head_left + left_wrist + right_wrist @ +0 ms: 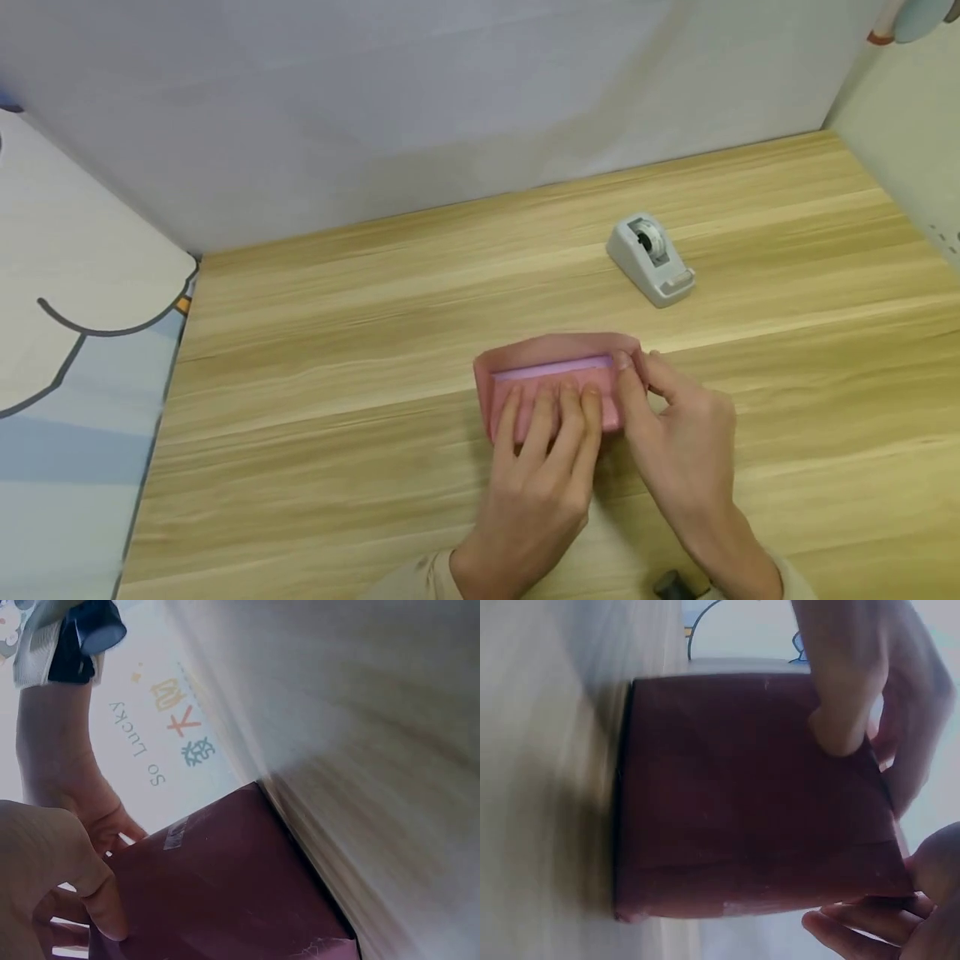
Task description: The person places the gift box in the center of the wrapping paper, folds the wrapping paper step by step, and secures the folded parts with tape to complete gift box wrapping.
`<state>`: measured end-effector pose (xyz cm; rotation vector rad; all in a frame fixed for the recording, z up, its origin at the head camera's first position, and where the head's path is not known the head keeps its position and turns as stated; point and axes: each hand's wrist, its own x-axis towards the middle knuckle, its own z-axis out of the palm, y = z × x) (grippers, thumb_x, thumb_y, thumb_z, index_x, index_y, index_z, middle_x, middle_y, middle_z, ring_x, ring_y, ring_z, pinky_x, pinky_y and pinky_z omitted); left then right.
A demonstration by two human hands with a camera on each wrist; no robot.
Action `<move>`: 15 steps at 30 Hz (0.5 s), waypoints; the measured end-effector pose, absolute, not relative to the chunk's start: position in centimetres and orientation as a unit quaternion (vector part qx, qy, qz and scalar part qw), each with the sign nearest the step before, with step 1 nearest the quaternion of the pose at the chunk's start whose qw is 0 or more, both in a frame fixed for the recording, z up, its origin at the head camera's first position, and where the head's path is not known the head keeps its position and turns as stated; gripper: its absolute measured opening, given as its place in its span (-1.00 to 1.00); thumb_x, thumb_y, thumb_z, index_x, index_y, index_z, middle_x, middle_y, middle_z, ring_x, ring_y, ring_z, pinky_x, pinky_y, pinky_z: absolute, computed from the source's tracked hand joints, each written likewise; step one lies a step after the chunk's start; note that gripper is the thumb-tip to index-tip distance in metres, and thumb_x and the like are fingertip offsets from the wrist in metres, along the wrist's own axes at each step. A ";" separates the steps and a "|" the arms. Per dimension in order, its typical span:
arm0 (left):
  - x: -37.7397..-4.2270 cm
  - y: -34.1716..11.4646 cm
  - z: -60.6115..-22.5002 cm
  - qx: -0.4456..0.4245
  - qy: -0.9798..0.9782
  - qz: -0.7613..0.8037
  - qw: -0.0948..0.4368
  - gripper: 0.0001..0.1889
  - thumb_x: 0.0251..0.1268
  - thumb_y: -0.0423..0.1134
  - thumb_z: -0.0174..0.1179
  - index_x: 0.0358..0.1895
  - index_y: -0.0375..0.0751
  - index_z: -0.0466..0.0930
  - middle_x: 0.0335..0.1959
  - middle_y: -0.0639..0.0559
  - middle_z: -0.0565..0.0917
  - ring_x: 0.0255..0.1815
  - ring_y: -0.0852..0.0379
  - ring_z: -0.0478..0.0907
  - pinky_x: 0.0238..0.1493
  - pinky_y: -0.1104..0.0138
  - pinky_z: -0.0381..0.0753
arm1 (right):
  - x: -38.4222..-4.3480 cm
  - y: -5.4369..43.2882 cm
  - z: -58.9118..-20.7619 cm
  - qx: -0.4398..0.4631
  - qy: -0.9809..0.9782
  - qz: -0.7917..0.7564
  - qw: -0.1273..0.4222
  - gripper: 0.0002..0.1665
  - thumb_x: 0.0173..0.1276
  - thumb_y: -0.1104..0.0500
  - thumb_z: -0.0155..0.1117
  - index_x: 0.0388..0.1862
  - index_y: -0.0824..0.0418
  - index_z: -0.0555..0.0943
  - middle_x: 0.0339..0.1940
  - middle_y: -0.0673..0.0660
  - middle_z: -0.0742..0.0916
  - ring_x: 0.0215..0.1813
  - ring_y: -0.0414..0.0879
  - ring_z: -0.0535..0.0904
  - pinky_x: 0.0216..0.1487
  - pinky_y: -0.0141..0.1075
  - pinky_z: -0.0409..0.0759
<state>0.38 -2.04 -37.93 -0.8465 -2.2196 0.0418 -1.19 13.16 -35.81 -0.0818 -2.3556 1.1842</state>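
Observation:
A pink paper-wrapped box (558, 344) stands on end on the table, its paper rising as an open rim around the top. Inside the rim shows a purple strip (551, 367). My left hand (542, 492) lays its fingers over the near fold of pink paper, while its thumb (838, 735) presses the near face, so the edge is gripped between them. At the right corner, my right hand (684, 437) pinches the paper rim between thumb and fingers. One side of the wrapping carries a piece of clear tape (176, 834) in the left wrist view.
A grey tape dispenser (651, 260) sits behind the box, to the right, on the wooden table (322, 333). A pale backdrop (420, 100) stands along the table's far edge, with a cartoon-printed panel (82, 250) at the left.

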 end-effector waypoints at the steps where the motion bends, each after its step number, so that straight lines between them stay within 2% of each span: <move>1: 0.4 -2.0 -37.9 -0.331 -0.866 0.019 0.374 -0.63 0.55 -0.31 -0.03 0.21 -0.25 0.69 0.03 -0.05 0.77 0.10 -0.02 0.70 0.25 -0.06 0.66 | -1.3 13.2 -35.7 -0.023 -0.863 0.433 0.258 -0.82 0.45 0.35 0.31 -0.26 0.35 0.83 -0.33 0.25 0.86 -0.23 0.09 0.83 -0.34 -0.74 0.49; 2: 0.4 -2.0 -37.9 -0.331 -0.866 0.019 0.373 -0.63 0.55 -0.30 -0.03 0.21 -0.25 0.69 0.03 -0.05 0.77 0.10 -0.02 0.70 0.25 -0.07 0.66 | -1.3 13.2 -35.6 -0.018 -0.863 0.432 0.263 -0.82 0.46 0.34 0.31 -0.20 0.36 0.83 -0.28 0.26 0.86 -0.20 0.10 0.83 -0.22 -0.77 0.50; 4: 0.4 -2.0 -37.8 -0.333 -0.866 0.023 0.372 -0.63 0.56 -0.30 -0.04 0.21 -0.25 0.69 0.03 -0.05 0.77 0.10 -0.02 0.69 0.25 -0.08 0.66 | -1.3 13.3 -35.4 -0.018 -0.866 0.425 0.261 -0.81 0.47 0.30 0.32 -0.10 0.34 0.83 -0.22 0.27 0.86 -0.16 0.13 0.83 -0.30 -0.75 0.48; 6: 0.4 -2.0 -37.8 -0.335 -0.865 0.023 0.373 -0.63 0.56 -0.29 -0.04 0.22 -0.26 0.69 0.03 -0.06 0.76 0.10 -0.02 0.70 0.25 -0.09 0.66 | -1.0 13.3 -35.2 -0.029 -0.876 0.413 0.246 -0.78 0.44 0.28 0.35 -0.02 0.32 0.81 -0.17 0.27 0.86 -0.08 0.15 0.82 -0.23 -0.76 0.46; 7: 0.4 -2.1 -37.8 -0.335 -0.865 0.024 0.373 -0.63 0.57 -0.29 -0.03 0.21 -0.26 0.69 0.03 -0.06 0.76 0.09 -0.02 0.70 0.24 -0.09 0.66 | -0.8 13.3 -35.2 -0.035 -0.883 0.404 0.235 -0.75 0.43 0.26 0.36 0.01 0.30 0.81 -0.15 0.27 0.86 -0.07 0.15 0.82 -0.30 -0.75 0.42; 8: 0.4 -2.1 -37.8 -0.335 -0.865 0.024 0.373 -0.63 0.57 -0.29 -0.03 0.21 -0.26 0.69 0.03 -0.06 0.76 0.09 -0.02 0.70 0.24 -0.09 0.66 | -0.5 13.2 -35.1 -0.041 -0.890 0.394 0.226 -0.74 0.42 0.27 0.36 0.04 0.29 0.80 -0.12 0.27 0.86 -0.05 0.15 0.82 -0.30 -0.68 0.48; 12: 0.4 -2.2 -37.7 -0.333 -0.866 0.022 0.372 -0.64 0.57 -0.29 -0.03 0.21 -0.27 0.69 0.02 -0.06 0.76 0.08 -0.01 0.70 0.23 -0.08 0.67 | -0.1 13.1 -34.7 -0.040 -0.902 0.379 0.204 -0.70 0.40 0.34 0.34 0.08 0.30 0.78 -0.12 0.27 0.86 -0.34 0.04 0.76 -0.63 -0.51 0.39; 14: 0.4 -2.3 -37.6 -0.332 -0.867 0.021 0.370 -0.63 0.56 -0.30 -0.03 0.21 -0.27 0.69 0.02 -0.06 0.76 0.09 -0.01 0.70 0.24 -0.08 0.66 | -0.2 13.1 -34.4 -0.026 -0.898 0.381 0.220 -0.70 0.41 0.36 0.33 0.08 0.31 0.78 -0.14 0.29 0.86 -0.37 0.06 0.77 -0.54 -0.32 0.60; 15: 0.4 -2.3 -37.6 -0.331 -0.868 0.020 0.370 -0.63 0.56 -0.30 -0.04 0.21 -0.27 0.68 0.02 -0.06 0.76 0.09 -0.01 0.70 0.24 -0.08 0.66 | -0.3 13.1 -34.2 -0.021 -0.894 0.385 0.227 -0.71 0.42 0.36 0.34 0.09 0.31 0.77 -0.13 0.29 0.86 -0.36 0.08 0.77 -0.48 -0.32 0.65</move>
